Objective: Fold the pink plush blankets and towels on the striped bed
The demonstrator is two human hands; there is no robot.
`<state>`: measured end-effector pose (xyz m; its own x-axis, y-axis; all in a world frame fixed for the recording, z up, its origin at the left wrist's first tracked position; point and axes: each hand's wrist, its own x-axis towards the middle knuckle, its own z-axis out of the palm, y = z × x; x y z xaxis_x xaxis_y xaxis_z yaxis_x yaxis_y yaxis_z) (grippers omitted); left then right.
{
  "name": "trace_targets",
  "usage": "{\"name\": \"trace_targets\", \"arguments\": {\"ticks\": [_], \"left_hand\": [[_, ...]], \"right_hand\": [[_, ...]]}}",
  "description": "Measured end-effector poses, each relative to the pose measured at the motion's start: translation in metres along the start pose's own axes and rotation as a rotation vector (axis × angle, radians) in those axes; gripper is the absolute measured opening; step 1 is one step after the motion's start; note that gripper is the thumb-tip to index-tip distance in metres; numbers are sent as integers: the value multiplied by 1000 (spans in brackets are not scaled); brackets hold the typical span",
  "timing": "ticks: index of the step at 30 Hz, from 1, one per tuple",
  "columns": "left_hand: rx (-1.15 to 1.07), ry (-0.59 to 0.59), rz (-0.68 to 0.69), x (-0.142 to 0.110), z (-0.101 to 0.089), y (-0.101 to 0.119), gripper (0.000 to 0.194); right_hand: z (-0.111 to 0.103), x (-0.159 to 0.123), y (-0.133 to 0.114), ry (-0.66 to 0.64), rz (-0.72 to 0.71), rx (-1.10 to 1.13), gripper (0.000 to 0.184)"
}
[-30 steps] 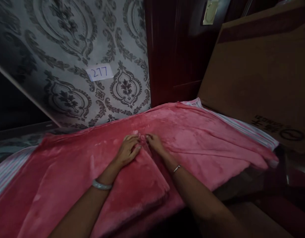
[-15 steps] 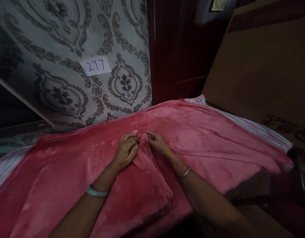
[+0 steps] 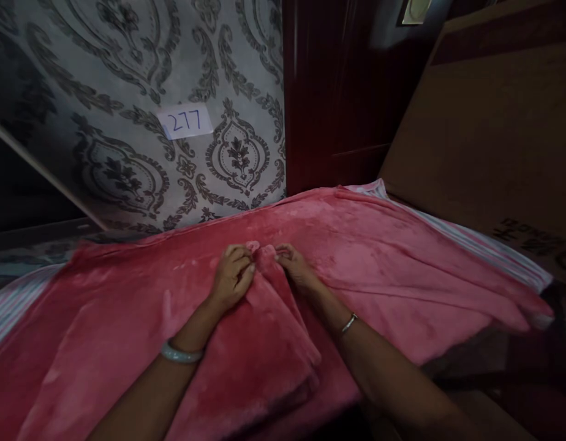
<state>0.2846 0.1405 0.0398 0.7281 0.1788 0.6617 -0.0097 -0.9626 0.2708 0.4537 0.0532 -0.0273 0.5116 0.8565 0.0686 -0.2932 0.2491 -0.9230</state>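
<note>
Pink plush cloth (image 3: 379,245): spread wide, below patterned wall (image 3: 239,153); striped cloth (image 3: 498,254) out past its edge, camera-right
Front fold (image 3: 264,355): layered over, lower edge formed; top bunched, not flat, so looks partway; rest creased
Left hand (image 3: 232,275): narrow grip, thumb against curled fingers, on bunched edge; palm side low on cloth
Right hand (image 3: 296,266): narrow pinch, fingertips on raised edge just beside left
Bunched edge (image 3: 266,251): between both hands, at fingertips; cloth runs down under wrists; exact layers held, can't tell
</note>
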Motion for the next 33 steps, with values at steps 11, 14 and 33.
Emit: {"name": "trace_targets", "arguments": {"ticks": [11,14,33], "left_hand": [[99,-30,-86,4,-10,-7,38],[85,8,-65,4,-12,-5,35],[46,-44,-54,1,-6,-7,29]], "right_hand": [[15,-4,5,-19,36,-3,31],[17,-2,7,-23,-59,-149,23],[24,-13,-2,-278,-135,-387,25]]}}
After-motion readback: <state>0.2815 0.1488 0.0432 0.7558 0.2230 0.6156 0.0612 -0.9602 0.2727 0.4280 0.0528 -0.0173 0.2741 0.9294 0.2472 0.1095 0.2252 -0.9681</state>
